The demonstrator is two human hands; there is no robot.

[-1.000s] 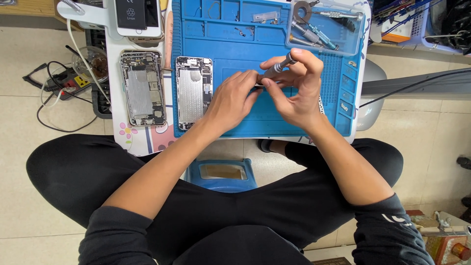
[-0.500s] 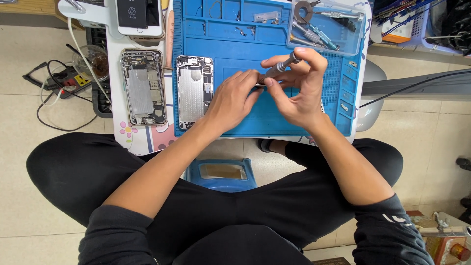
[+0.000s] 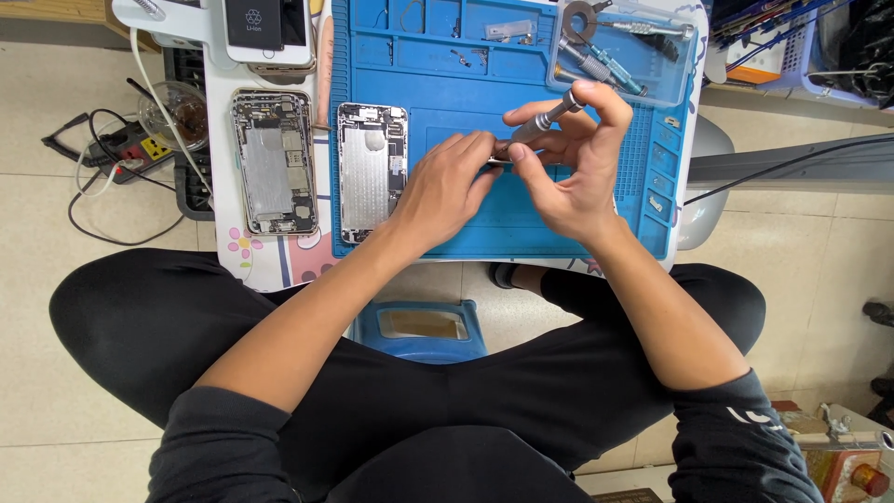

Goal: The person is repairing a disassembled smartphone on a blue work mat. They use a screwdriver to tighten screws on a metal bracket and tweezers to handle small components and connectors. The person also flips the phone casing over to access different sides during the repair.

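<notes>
The right hand (image 3: 582, 177) holds a small grey screwdriver (image 3: 538, 123). Fingers are shut around it, w/ one fingertip on top of the handle. The screwdriver is tilted, tip pointing down & left toward the left hand (image 3: 445, 186). The left hand pinches a tiny metal part (image 3: 499, 160) between thumb & fingers, so that grip is closed too. The part is too small to tell what it is. Both hands meet over the middle of the blue work mat (image 3: 466, 102), which lies on the surface.

Just left of the left hand, on the mat, lies an open phone body (image 3: 371, 170), silver inside, w/ small parts showing. Further left, off the mat, lies a 2nd open phone body (image 3: 272, 160) on a white sheet w/ flower pics (image 3: 256, 256). Far left of that there's a phone w/ a dark screen (image 3: 265, 28), & a little glass cup (image 3: 172, 112) near a white cable (image 3: 163, 98).

At the far right of the mat sits a clear tray (image 3: 666, 70) w/ more tools in it. Small bits lie in the mat's far pockets.

On the floor at left is a power strip (image 3: 130, 147) w/ black wires. The person sits cross-legged in black trousers, & a blue stool (image 3: 421, 328) shows between the knees, near side of the surface
</notes>
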